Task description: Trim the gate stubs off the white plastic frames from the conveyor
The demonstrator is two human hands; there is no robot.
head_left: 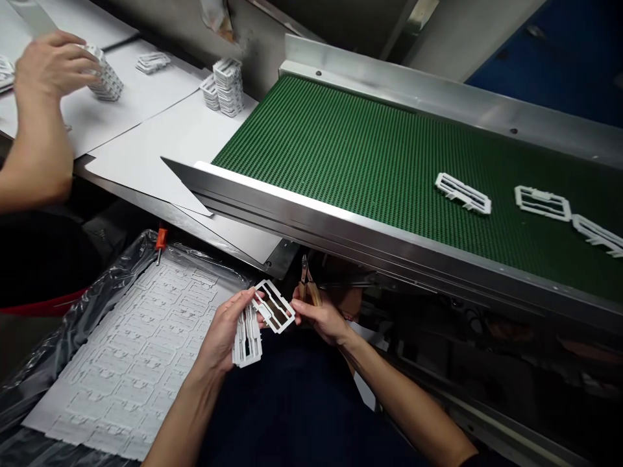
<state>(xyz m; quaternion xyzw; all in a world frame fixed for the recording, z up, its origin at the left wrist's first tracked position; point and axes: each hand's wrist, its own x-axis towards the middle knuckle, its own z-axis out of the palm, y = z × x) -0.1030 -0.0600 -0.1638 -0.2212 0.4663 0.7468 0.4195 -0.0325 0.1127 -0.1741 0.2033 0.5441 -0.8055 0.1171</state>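
My left hand (228, 331) is closed around a small stack of white slotted plastic frames (249, 340). Another white plastic frame (275, 306) is tilted between my hands; its left end meets my left fingers. My right hand (324, 318) pinches the right edge of that frame with thumb and finger. Tucked in the same hand are cutting pliers (306, 279), their jaws pointing up and away from me. Parts of my right fingers are hidden behind the handles.
A green conveyor belt (341, 149) with metal side rails carries several white frames (462, 192). Stacked frames (228, 87) stand on a paper-covered table (146, 149). At left, a co-worker's hand (56, 65) touches another stack. Below lies a plastic-lined box (29, 389) with rows of frames and an orange-handled tool (161, 239).
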